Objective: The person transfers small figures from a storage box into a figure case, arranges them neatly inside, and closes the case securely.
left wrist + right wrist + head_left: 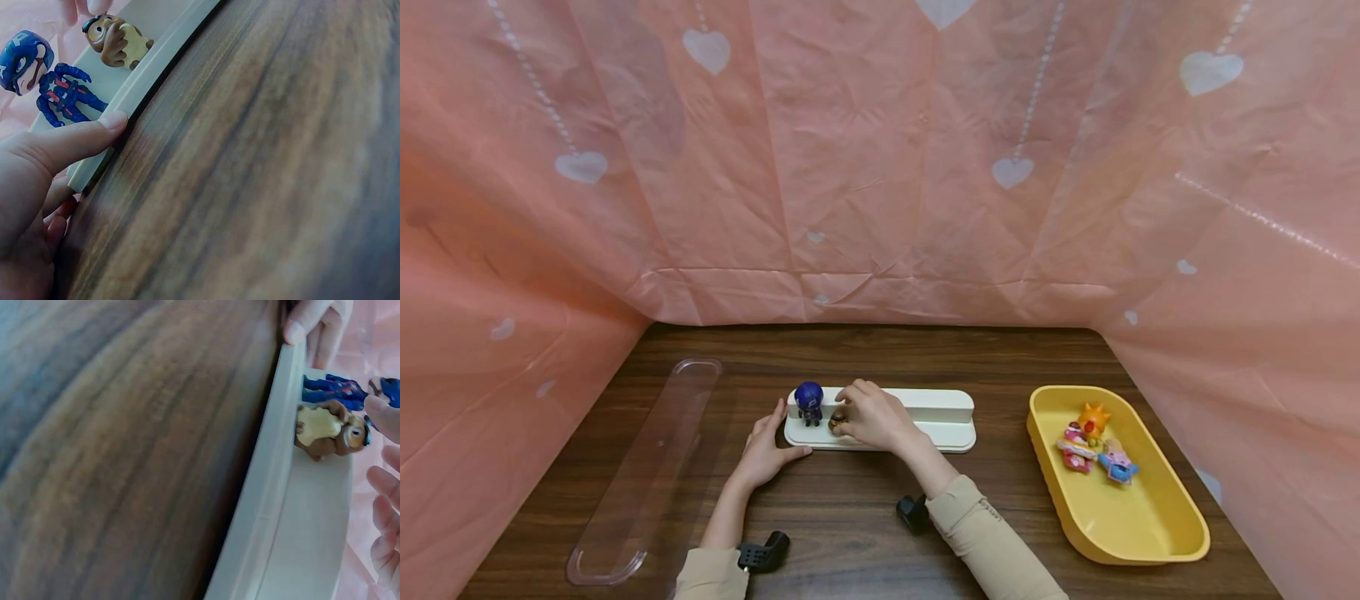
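The left hand spreads at left, thumb pointing right; the right hand angles leftward, fingers loosely bent

The bench has a dark brown wood-grain top, with darker streaks running through it, seen close up in both wrist views. Three things lie directly on it, well apart from one another. On the left, a long clear plastic cover with rounded ends lies aslant, the brown grain showing through it. Near the middle, a white two-step display base sits lengthwise across, its raised step at the back and its low step in front. On the right stands a yellow plastic tray, round-cornered and also set aslant.
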Tool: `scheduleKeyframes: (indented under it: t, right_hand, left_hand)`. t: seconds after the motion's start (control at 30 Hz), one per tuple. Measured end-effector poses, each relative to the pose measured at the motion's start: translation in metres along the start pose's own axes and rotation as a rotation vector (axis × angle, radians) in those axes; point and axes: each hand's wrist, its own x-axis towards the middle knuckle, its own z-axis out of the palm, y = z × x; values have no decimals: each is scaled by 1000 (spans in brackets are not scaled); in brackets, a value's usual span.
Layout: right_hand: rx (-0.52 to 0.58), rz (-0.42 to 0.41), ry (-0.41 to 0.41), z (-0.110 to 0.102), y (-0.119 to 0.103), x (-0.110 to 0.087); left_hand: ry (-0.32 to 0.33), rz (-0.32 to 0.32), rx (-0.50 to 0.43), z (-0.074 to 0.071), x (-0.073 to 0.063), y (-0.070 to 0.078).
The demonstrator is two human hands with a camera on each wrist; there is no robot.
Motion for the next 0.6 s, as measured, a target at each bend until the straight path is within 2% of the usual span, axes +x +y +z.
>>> scheduleKeyframes:
  t: [0.13,0.27,0.6]
  right_hand:
    - [64,35,-47,-7,2,-1]
    - [123,50,-60,-14,4,-3]
    - [202,43,-10,-30,9,-7]
  left_hand:
    - [-1,4,-1,0,0,0]
    - [-6,0,-4,-1,-1,1]
    - [-3,1,-9,1,0,0]
